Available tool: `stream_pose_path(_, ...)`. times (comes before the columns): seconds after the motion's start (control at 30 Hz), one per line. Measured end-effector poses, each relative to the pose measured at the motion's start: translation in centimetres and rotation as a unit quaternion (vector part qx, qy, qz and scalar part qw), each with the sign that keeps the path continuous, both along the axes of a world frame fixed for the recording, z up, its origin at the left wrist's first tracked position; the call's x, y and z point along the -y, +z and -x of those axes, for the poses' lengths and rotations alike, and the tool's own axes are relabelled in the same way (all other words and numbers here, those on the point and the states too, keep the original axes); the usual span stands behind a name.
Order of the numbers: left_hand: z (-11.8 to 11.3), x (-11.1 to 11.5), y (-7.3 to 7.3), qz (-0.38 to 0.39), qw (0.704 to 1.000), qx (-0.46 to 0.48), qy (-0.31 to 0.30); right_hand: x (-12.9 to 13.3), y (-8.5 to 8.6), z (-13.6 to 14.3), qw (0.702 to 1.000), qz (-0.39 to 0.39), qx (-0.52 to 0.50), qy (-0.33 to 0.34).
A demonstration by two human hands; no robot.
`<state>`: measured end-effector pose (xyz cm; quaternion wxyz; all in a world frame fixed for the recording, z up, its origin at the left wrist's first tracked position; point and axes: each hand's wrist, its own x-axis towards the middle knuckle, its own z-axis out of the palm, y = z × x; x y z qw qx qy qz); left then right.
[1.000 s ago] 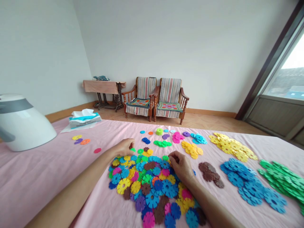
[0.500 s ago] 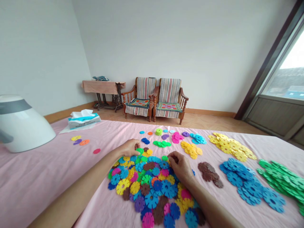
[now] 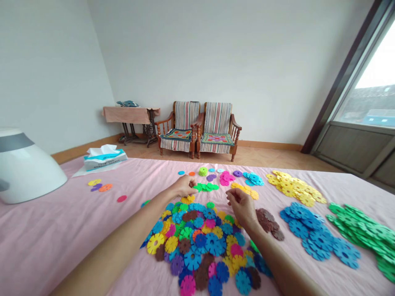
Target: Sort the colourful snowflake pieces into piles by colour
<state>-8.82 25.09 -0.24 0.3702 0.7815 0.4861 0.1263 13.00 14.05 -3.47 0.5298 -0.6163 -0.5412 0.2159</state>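
My left hand (image 3: pixel 186 186) is closed in a pinch at the left end of a short row of green notched plastic discs (image 3: pixel 208 187). A green disc shows at its fingertips, overlapping the row. My right hand (image 3: pixel 241 204) hovers over the right edge of the mixed heap, thumb and fingers drawn together; what they hold, if anything, cannot be made out. Below both hands spreads the mixed heap of notched discs (image 3: pixel 193 260) in blue, yellow, brown, pink, purple and green. Just behind the right hand are yellow discs (image 3: pixel 250 192), partly hidden, and brown discs (image 3: pixel 270 225) lie right of its wrist.
Single-colour piles of blue (image 3: pixel 313 230), green (image 3: pixel 364 230) and yellow discs (image 3: pixel 294 187) lie to the right. Pink discs (image 3: pixel 226 178) and small stacks line the back. A tissue box (image 3: pixel 105 159) and a white-and-grey appliance (image 3: pixel 31 168) stand left on the pink cloth (image 3: pixel 77 230).
My left hand has moved forward and right, from the heap's far edge to the green row, with a green disc. My right hand has risen slightly off the heap. The view has shifted slightly.
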Motion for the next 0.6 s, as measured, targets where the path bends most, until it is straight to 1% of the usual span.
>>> stream_pose_path(0.1, -2.6, -0.4, -0.8, -0.011, 1.0, 0.0, -0.004, -0.2, -0.9, -0.6, 1.0, 0.009, 0.011, -0.013)
stream_pose_path(0.17, -3.8, -0.5, -1.1, -0.023, 1.0, 0.005, -0.006, -0.2, -1.2, -0.6, 1.0, 0.012, 0.016, -0.013)
stream_pose_path(0.23, -4.5, -0.3, -1.3, -0.032, 0.999, 0.01, -0.005, -0.2, -1.4, -0.5, 1.0, 0.015, 0.022, -0.009)
stream_pose_path(0.3, -4.8, 0.0, -1.2, -0.04, 0.999, 0.013, -0.001, -0.1, -1.5, -0.4, 0.999, 0.016, 0.029, -0.004)
stream_pose_path(0.37, -4.5, 0.4, -0.8, -0.051, 0.998, 0.019, 0.01, -0.1, -1.4, -0.4, 0.999, 0.018, 0.038, -0.001)
stream_pose_path(0.43, -3.7, 0.9, -0.2, -0.064, 0.997, 0.028, 0.026, 0.0, -1.4, -0.3, 0.999, 0.019, 0.048, -0.001)
stream_pose_path(0.5, -2.5, 1.3, 0.6, -0.077, 0.995, 0.043, 0.042, 0.0, -1.4, -0.3, 0.998, 0.021, 0.058, -0.002)
stream_pose_path(0.6, 0.2, 2.0, 2.1, -0.086, 0.992, 0.068, 0.057, 0.1, -1.3, -0.2, 0.997, 0.021, 0.073, 0.001)
